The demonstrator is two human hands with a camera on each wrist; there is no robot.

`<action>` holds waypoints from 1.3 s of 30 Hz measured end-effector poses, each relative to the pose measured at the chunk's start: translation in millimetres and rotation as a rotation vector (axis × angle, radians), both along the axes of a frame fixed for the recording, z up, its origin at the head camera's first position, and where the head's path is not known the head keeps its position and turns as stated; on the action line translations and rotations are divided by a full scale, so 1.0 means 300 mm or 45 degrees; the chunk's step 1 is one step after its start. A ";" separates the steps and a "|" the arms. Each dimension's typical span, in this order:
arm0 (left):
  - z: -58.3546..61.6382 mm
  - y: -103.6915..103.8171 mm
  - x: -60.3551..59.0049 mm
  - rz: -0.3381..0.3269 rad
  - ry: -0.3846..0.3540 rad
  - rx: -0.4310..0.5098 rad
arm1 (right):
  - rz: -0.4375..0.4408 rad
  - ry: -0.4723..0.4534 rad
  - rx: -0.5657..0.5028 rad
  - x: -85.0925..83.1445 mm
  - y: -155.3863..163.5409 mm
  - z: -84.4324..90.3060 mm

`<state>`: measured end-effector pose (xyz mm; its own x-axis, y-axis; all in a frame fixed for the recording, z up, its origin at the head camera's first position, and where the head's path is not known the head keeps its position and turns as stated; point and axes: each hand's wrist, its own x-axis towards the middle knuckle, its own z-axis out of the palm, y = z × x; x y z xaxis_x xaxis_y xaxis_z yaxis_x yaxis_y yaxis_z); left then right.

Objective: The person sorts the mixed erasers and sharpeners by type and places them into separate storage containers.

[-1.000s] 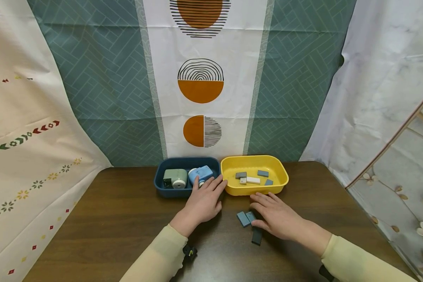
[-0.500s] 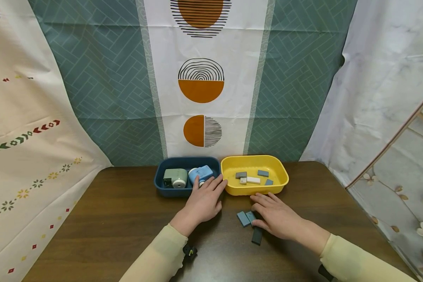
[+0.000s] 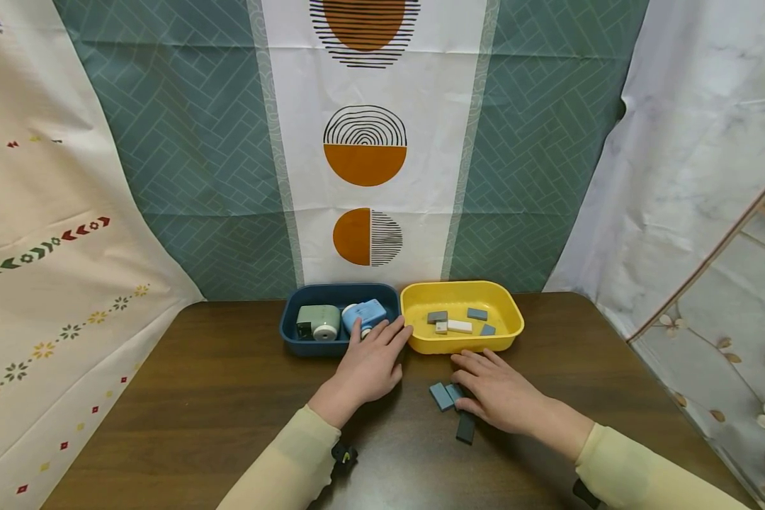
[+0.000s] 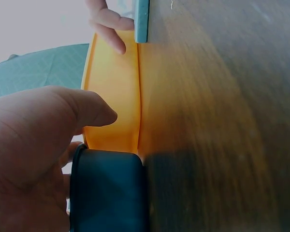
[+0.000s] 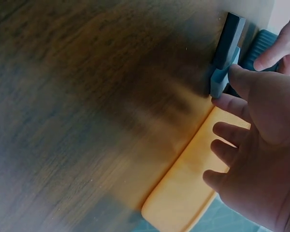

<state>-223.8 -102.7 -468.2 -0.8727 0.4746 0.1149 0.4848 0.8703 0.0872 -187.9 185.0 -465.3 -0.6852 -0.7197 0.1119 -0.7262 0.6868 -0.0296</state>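
My left hand lies with its fingers spread over the front rim of the dark blue bin, their tips near a light blue toy camera. Its thumb points toward the yellow bin. My right hand is palm down in front of the yellow bin, fingers extended. In the right wrist view, the thumb and forefinger lie close beside a blue-grey block; contact is hard to tell. Another blue-grey block and a black block lie by that hand on the table.
A green toy camera sits in the dark blue bin. Inside the yellow bin are several small pieces, including a white block and a grey block. A wooden table bears everything; a patterned cloth hangs behind.
The right forearm has drifted very slightly left, and the head view has shifted a touch. Both hands and the blocks stay essentially in place.
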 end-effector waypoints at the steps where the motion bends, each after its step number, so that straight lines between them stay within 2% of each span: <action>1: 0.000 0.000 0.000 0.000 0.000 0.001 | 0.000 -0.001 -0.001 0.000 0.000 0.000; 14: -0.003 0.002 -0.003 0.000 0.009 -0.006 | -0.010 -0.025 -0.013 0.005 0.013 0.005; 21: -0.007 -0.002 -0.002 -0.010 0.022 -0.003 | 0.031 0.041 -0.054 0.000 0.026 -0.016; 28: -0.006 -0.002 0.000 -0.010 0.017 0.007 | -0.013 0.004 -0.024 0.003 0.013 -0.003; 39: -0.002 0.000 0.000 -0.006 0.012 -0.009 | -0.062 0.063 -0.026 -0.003 0.009 -0.016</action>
<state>-223.6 -102.8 -468.7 -0.8693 0.4796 0.1197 0.4897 0.8685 0.0767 -188.9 187.8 -470.0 -0.7124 -0.6832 0.1604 -0.6931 0.7208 -0.0088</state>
